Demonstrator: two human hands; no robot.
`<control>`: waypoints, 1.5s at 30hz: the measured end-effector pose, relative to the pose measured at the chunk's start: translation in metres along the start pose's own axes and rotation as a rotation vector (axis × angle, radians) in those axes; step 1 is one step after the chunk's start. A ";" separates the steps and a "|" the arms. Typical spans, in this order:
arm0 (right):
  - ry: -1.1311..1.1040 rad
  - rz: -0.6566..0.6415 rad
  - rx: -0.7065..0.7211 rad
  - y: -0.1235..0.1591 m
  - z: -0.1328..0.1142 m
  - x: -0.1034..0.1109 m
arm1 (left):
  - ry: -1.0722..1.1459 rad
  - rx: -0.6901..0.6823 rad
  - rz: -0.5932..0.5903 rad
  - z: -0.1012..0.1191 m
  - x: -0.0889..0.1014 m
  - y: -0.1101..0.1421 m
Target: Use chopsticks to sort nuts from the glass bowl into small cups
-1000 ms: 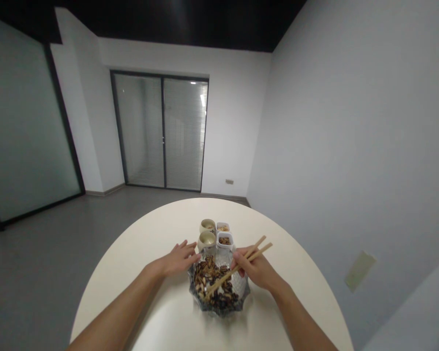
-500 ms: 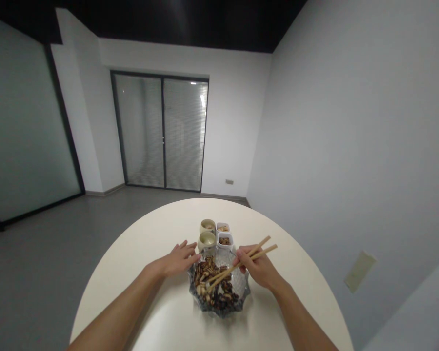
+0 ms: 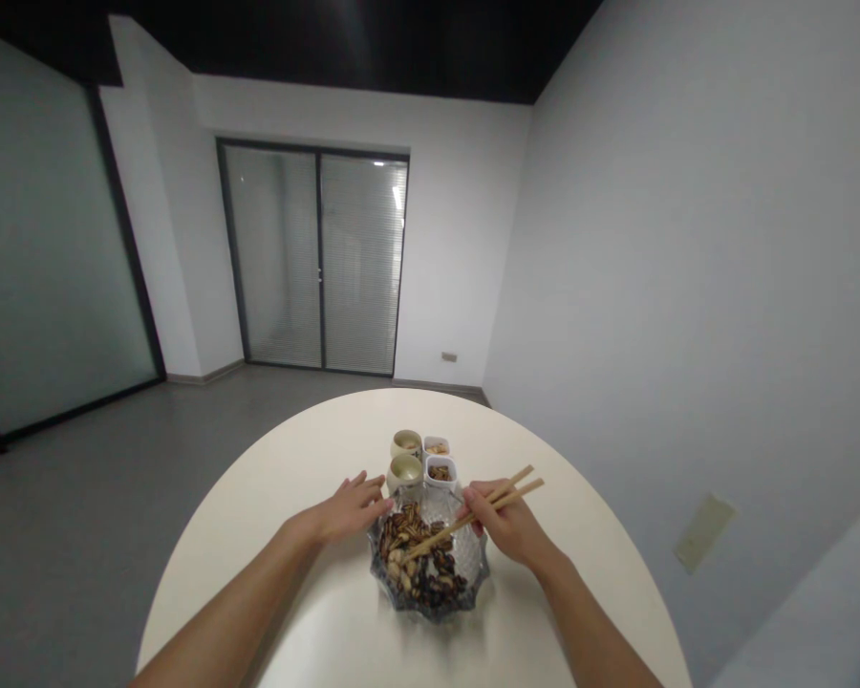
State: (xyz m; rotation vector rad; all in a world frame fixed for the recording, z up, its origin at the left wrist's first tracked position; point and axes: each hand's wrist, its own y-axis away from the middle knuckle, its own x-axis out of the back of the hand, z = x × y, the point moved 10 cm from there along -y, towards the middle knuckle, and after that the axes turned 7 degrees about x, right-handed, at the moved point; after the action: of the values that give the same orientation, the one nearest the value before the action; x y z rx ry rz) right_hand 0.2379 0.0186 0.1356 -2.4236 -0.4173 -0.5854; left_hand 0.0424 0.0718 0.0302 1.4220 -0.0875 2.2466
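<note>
A clear glass bowl (image 3: 430, 612) with a scalloped rim holds brown striped seeds (image 3: 405, 526), pale nuts (image 3: 399, 566) and dark pieces (image 3: 437, 578). At its left rim rests my left hand (image 3: 354, 506), fingers spread. My right hand (image 3: 505, 521) grips a pair of wooden chopsticks (image 3: 465, 521) over the bowl's right side. The chopstick tips lie among the pale nuts; whether a nut is pinched between them is too small to tell.
Just behind the bowl stand two cream cups (image 3: 406, 471) and two small white dishes (image 3: 441, 470), the dishes holding some pieces. All rest on a round white table (image 3: 315, 621). A wall rises to the right.
The chopstick tips have drawn closer together among the pale nuts. My left hand stays at the bowl's rim.
</note>
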 end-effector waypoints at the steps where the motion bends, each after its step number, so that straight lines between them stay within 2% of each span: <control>1: 0.001 0.014 -0.002 0.000 0.001 0.003 | -0.004 0.000 0.001 -0.001 0.000 0.000; 8: -0.030 0.049 -0.032 0.001 0.012 0.007 | -0.007 0.009 0.006 0.000 0.001 0.002; 23: 0.024 -0.030 -0.008 0.001 0.010 -0.004 | -0.005 0.010 0.009 0.000 0.001 0.001; 31: 0.061 -0.096 0.062 -0.002 -0.001 -0.014 | -0.006 0.010 0.016 0.002 0.002 0.000; 39: 0.067 -0.038 0.061 -0.001 -0.005 -0.002 | -0.003 -0.009 0.025 0.001 0.003 0.000; 45: 0.101 0.070 0.048 -0.003 -0.003 0.016 | 0.005 0.004 0.013 -0.001 0.001 0.000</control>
State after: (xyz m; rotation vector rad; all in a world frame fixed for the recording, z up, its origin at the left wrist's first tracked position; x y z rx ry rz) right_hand 0.2488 0.0213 0.1474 -2.3419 -0.2999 -0.6560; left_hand 0.0414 0.0720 0.0310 1.4215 -0.0908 2.2626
